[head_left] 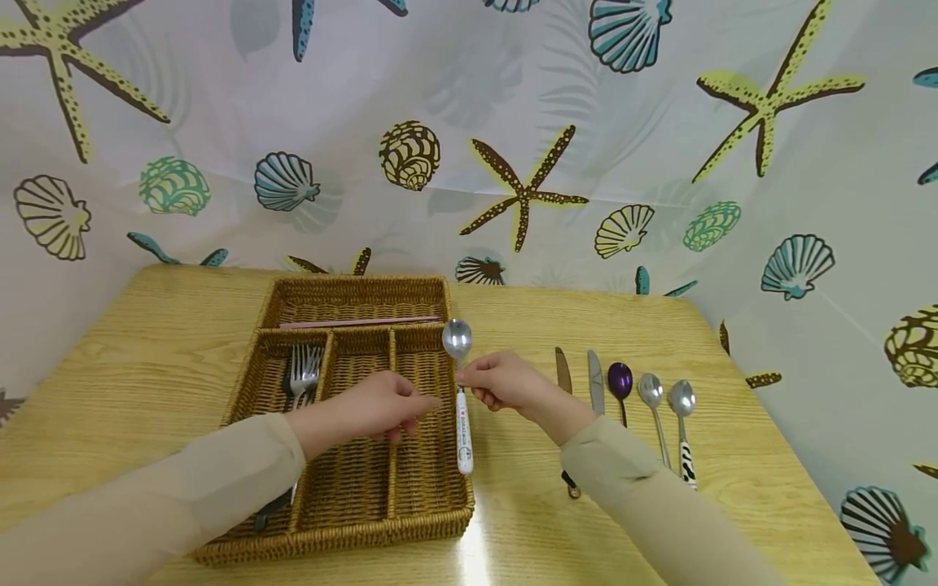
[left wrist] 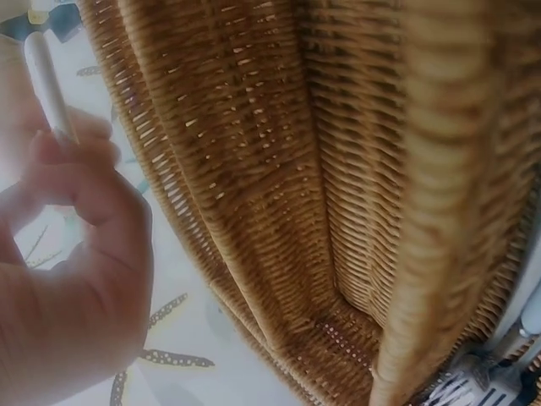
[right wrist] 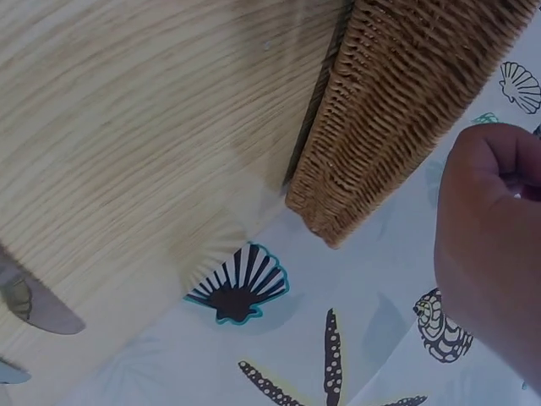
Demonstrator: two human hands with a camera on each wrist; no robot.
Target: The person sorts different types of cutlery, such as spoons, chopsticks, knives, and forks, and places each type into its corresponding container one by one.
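My right hand point(head_left: 506, 382) pinches a spoon point(head_left: 464, 431) at the neck between thumb and fingers. It has a silver bowl, which points away from me, and a white printed handle. The spoon is over the right rim of a wicker cutlery basket point(head_left: 381, 531). To its left, above the basket's front compartments, my left hand point(head_left: 374, 411) has its fingers loosely bent around nothing, fingertips short of the spoon. The left wrist view catches the white handle point(left wrist: 49, 89) beyond that hand. In the right wrist view the right hand point(right wrist: 494, 245) hides the spoon.
Forks point(head_left: 305, 368) lie in the basket's left compartment, and pink chopsticks point(head_left: 359, 323) in the back one. On the table to the right, two knives point(head_left: 596, 378), a purple spoon point(head_left: 620, 380) and two silver-bowled spoons point(head_left: 650, 391) lie in a row. A patterned cloth point(head_left: 352, 220) hangs behind.
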